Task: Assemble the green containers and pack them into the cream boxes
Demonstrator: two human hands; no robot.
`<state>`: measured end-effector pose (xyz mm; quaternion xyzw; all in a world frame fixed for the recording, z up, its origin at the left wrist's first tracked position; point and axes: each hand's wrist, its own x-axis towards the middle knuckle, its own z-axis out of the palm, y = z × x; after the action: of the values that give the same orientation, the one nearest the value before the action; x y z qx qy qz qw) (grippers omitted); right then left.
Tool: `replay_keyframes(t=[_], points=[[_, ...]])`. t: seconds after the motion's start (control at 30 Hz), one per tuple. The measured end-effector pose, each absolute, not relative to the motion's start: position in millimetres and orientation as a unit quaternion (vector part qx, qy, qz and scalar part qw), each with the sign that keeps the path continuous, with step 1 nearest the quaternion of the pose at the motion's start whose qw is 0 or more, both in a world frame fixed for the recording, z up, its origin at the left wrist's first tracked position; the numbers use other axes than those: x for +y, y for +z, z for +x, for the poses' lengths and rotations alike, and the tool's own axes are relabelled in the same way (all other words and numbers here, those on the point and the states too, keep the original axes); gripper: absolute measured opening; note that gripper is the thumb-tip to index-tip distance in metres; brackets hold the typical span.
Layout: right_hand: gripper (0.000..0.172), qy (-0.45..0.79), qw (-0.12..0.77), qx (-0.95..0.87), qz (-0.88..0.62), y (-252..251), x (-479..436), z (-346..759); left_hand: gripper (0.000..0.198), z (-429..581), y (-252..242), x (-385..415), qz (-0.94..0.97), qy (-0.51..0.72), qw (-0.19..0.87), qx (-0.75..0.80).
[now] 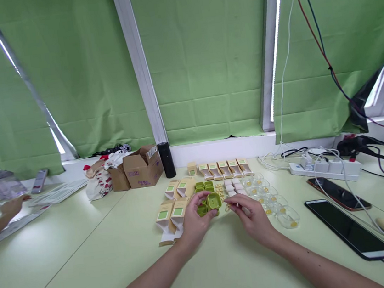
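My left hand point(194, 221) is closed around a small green case point(213, 202) with its lid open, held just above the pale table point(86, 248). Close to its right, my right hand point(252, 215) pinches something small near the case that I cannot make out. More green cases point(204, 187) lie behind the held one. Small tan boxes with green labels point(172, 211) sit to the left, and another row of such boxes point(224, 169) stands further back. Clear plastic trays with yellow bits point(271, 199) lie to the right.
A cardboard box point(142, 168), a black cylinder point(166, 160) and a printed bag point(97, 180) stand at the back left. A power strip point(324, 168) with cables and two phones point(350, 225) lie on the right. Another person's hand point(8, 209) reaches in at the far left.
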<state>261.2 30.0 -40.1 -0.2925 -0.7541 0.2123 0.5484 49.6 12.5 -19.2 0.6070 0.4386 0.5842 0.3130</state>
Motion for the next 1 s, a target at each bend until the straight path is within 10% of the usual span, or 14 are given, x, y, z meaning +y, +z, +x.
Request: replay_keyframes(t=[0.43,1.0], points=[[0.054,0.485,0.583,-0.551,-0.349,-32.6,34.4,257.1,0.046,53.6,-18.3,6.0,0.647,0.558,0.266,0.447],[0.055,0.596,0.574,-0.456,-0.327,-24.0,31.1,254.8,0.045,55.9,-19.9,4.8,0.641,0.547,0.26,0.471]])
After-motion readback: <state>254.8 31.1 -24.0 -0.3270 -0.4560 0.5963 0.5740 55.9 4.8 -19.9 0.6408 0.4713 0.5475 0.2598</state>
